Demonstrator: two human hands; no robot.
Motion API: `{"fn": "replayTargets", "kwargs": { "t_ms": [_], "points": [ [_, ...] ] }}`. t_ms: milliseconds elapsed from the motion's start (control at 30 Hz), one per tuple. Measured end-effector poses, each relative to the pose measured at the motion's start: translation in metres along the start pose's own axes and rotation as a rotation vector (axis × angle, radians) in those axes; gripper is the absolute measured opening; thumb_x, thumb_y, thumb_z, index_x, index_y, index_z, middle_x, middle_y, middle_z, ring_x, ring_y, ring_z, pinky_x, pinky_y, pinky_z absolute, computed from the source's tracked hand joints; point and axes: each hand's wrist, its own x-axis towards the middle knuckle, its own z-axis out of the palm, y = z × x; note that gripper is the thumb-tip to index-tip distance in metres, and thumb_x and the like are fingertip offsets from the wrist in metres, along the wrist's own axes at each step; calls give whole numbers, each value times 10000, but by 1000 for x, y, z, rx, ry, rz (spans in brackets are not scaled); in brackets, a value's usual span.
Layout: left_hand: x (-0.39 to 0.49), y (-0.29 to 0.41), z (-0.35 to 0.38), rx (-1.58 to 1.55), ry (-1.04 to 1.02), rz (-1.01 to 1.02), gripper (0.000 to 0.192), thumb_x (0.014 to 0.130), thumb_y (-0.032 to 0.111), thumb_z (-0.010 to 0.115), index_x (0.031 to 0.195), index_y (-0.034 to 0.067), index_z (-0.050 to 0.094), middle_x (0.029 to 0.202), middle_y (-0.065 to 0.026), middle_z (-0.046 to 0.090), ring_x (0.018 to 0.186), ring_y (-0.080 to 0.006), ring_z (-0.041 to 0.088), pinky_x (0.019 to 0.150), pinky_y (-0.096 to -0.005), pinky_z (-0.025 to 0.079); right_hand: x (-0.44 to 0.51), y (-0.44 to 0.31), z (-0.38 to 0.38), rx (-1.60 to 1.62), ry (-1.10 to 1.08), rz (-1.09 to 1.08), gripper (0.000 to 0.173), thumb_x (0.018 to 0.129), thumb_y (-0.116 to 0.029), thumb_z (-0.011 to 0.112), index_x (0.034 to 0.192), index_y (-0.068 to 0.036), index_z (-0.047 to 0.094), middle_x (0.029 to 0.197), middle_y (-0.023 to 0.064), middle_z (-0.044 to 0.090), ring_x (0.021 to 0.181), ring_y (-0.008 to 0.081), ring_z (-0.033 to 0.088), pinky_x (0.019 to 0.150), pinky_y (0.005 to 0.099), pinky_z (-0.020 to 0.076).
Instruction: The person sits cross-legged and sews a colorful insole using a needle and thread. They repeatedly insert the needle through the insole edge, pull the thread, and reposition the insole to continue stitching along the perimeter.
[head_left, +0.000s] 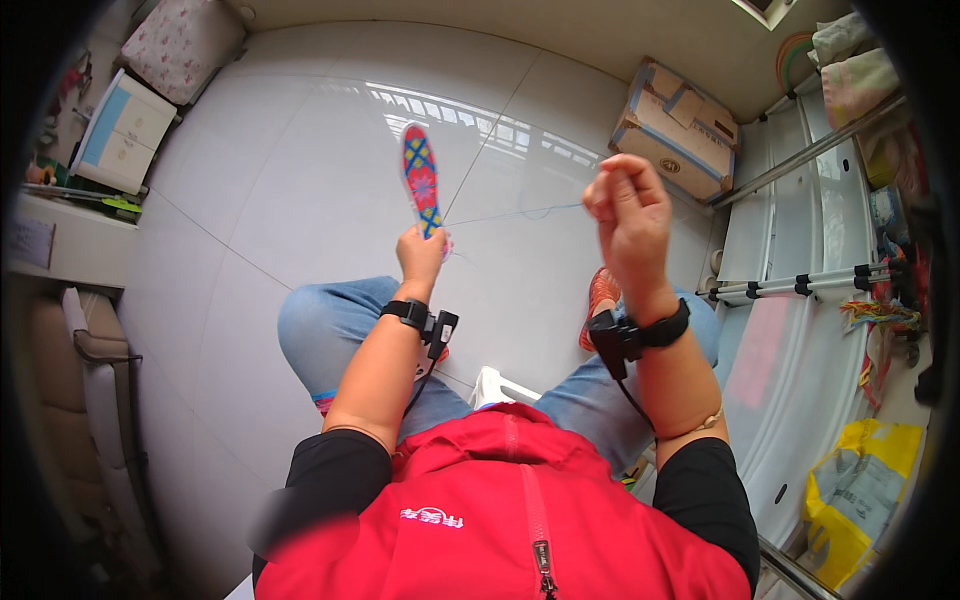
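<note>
An embroidered shoe insole (421, 176) with a red, blue and yellow flower pattern stands roughly upright in my left hand (420, 259), which grips its lower end. A thin blue thread (517, 215) runs from the insole across to my right hand (628, 206). The fingers of that hand are curled together at the thread's end, raised well to the right of the insole. Whether a needle sits between those fingers cannot be made out. A loose bit of thread hangs by the insole's lower edge.
Pale floor tiles (247, 187) spread beneath my hands. At the far right stands a taped cardboard box (675, 127); a metal-framed white rack (780, 360) runs down the right side, with a yellow bag (862, 495) by it. A small white cabinet (124, 135) is at the left.
</note>
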Motion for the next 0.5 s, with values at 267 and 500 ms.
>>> {"fn": "replayTargets", "kwargs": {
  "t_ms": [267, 500],
  "points": [
    [30, -54, -67, 343, 224, 3, 188, 732, 184, 672, 693, 0, 675, 617, -127, 658, 554, -241, 655, 574, -369, 515, 5, -43, -65, 116, 198, -44, 131, 975, -108, 508, 1045, -32, 589, 816, 49, 559, 679, 110, 453, 626, 257, 398],
    [44, -62, -113, 618, 363, 22, 228, 725, 214, 672, 729, -14, 677, 709, -192, 672, 674, -351, 666, 658, -429, 516, -9, -65, -116, 179, 320, -163, 124, 964, -115, 526, 1018, -45, 612, 816, 48, 564, 693, 127, 456, 641, 264, 389]
  ]
}}
